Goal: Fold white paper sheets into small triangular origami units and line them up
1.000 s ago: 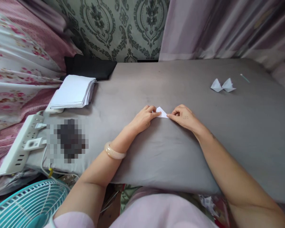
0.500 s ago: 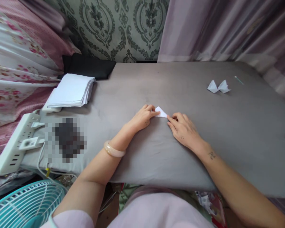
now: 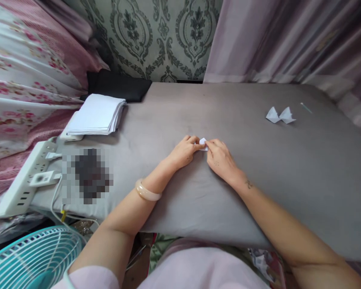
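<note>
- Folded paper (image 3: 202, 141): small, white, near mid-frame, mostly covered by fingers. Lies low over the grey cloth (image 3: 174, 108), which seems to back it against the pressing fingers.
- Left hand (image 3: 185, 151): gripping the paper's left part, thumb laid across it, other fingers curled behind. Reads as the steadying hand, since the thumb pins the piece.
- Right hand (image 3: 221, 156): fingers bent and drawn together, tips touching the paper's right side, close by the left thumb. Pinch or plain press: cannot tell, the undersides are hidden. Tips so near the edge suggest fine control there.
- Both wrists low, arms coming in from the lower corners; probably gives a stable hold on so small a thing.
- Two white paper peaks (image 3: 279, 116): upper right, standing well apart from the hands, presumably set aside out of the arms' way.
- Paper stack (image 3: 98, 114): upper left, sheets lying loosely squared, beyond the left forearm; likely kept there to leave mid-frame for handwork.
- Thin stick (image 3: 306, 107): upper right, near the peaks; purpose unclear.
</note>
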### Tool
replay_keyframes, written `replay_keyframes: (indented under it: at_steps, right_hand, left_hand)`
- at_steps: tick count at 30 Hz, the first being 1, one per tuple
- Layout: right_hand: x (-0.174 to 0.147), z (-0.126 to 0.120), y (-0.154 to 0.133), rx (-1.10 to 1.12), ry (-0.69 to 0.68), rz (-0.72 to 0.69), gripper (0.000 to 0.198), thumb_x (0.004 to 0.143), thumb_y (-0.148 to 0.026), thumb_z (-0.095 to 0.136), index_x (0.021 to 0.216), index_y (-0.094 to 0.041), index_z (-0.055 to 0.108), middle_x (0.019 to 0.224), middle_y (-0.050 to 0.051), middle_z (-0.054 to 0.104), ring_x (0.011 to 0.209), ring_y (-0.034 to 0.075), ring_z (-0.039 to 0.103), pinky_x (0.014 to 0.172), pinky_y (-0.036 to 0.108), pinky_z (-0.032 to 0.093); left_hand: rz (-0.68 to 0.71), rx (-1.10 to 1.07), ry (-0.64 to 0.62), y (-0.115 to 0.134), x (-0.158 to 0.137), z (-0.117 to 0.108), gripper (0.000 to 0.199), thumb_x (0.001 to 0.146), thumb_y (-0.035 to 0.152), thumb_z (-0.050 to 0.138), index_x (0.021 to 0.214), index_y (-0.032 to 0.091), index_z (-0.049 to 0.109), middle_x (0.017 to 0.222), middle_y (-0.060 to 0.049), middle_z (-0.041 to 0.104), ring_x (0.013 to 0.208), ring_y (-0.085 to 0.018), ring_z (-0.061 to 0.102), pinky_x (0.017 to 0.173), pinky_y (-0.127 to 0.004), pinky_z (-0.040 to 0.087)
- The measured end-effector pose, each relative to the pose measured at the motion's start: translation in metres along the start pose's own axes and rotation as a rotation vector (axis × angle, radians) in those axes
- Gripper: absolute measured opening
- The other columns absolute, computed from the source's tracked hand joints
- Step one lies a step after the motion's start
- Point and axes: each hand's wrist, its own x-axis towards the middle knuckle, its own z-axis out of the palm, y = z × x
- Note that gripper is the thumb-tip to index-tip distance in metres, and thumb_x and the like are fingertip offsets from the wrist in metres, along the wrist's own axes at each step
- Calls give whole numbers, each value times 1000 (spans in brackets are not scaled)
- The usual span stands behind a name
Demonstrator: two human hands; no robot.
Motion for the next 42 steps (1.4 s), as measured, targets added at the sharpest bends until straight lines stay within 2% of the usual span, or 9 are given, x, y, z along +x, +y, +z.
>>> replay_keyframes:
  at_steps: [3, 6, 11, 18, 23, 30, 36, 40, 42]
  right_hand:
    - [1, 6, 4, -42, 25, -4, 36, 93, -17, 38, 108, -17, 70, 102, 13, 64, 95, 25, 58, 84, 38, 48]
    - [3, 7, 8, -41, 42, 28, 31, 93, -25, 44, 104, -18, 72, 99, 12, 64, 91, 24, 59, 83, 37, 48]
    - [10, 4, 10, -41, -8, 59, 34, 90, -31, 52, 115, -17, 70, 101, 12, 64, 90, 25, 59, 82, 39, 48]
    - [21, -2, 13, -93, -115, -55, 32, 90, -29, 48, 110, -19, 71, 94, 12, 60, 87, 25, 57, 82, 41, 48]
    - [22, -1, 15, -22, -145, -6, 29, 90, -32, 49, 103, -19, 72, 93, 10, 59, 81, 22, 58, 79, 38, 49]
    - [20, 4, 17, 151, -66, 111, 51, 83, -32, 57, 131, -17, 53, 123, 15, 54, 81, 19, 61, 87, 40, 51]
    - [22, 1, 21, 294, -54, 143, 49, 76, -30, 62, 123, -20, 60, 108, 10, 64, 75, 18, 60, 79, 39, 51]
    - [23, -8, 22, 500, -16, 267, 55, 69, -35, 70, 121, -18, 63, 95, 6, 68, 63, 14, 55, 68, 35, 49]
    - [23, -12, 22, 671, 15, 293, 51, 67, -38, 72, 114, -18, 66, 93, 6, 70, 67, 15, 57, 70, 34, 49]
  left_hand:
    - [-131, -29, 64, 1, -3, 2, 45, 88, 4, 36, 117, 21, 65, 106, -9, 60, 93, -19, 51, 89, -32, 45]
    - [-338, -52, 175, -2, -7, 2, 25, 91, 19, 46, 105, 16, 67, 100, -10, 60, 93, -22, 53, 90, -36, 45]
    - [-496, -137, 220, -5, -12, -1, 12, 85, 25, 60, 91, 16, 66, 92, -9, 59, 92, -23, 53, 89, -40, 45]
    - [-516, -184, 216, -4, -11, -2, 12, 85, 22, 57, 84, 16, 67, 88, -8, 59, 91, -23, 53, 89, -42, 44]
    - [-566, -190, 211, 3, -8, -3, 19, 85, 33, 62, 87, 16, 70, 92, -10, 58, 94, -25, 52, 90, -43, 43]
    - [-586, -281, 154, 3, -3, -12, 12, 79, 25, 68, 85, 15, 70, 90, -8, 58, 90, -22, 53, 88, -40, 43]
    - [-511, -613, 188, 2, -7, -15, 10, 81, 25, 63, 79, 15, 65, 68, 1, 57, 65, -12, 49, 65, -25, 39]
    - [-451, -804, 283, 3, -5, -13, 15, 78, 29, 66, 77, 16, 59, 67, 2, 57, 61, -9, 47, 60, -23, 36]
    - [-425, -968, 358, 6, -2, -12, 21, 76, 31, 69, 84, 16, 57, 71, 2, 59, 62, -9, 50, 61, -22, 37]
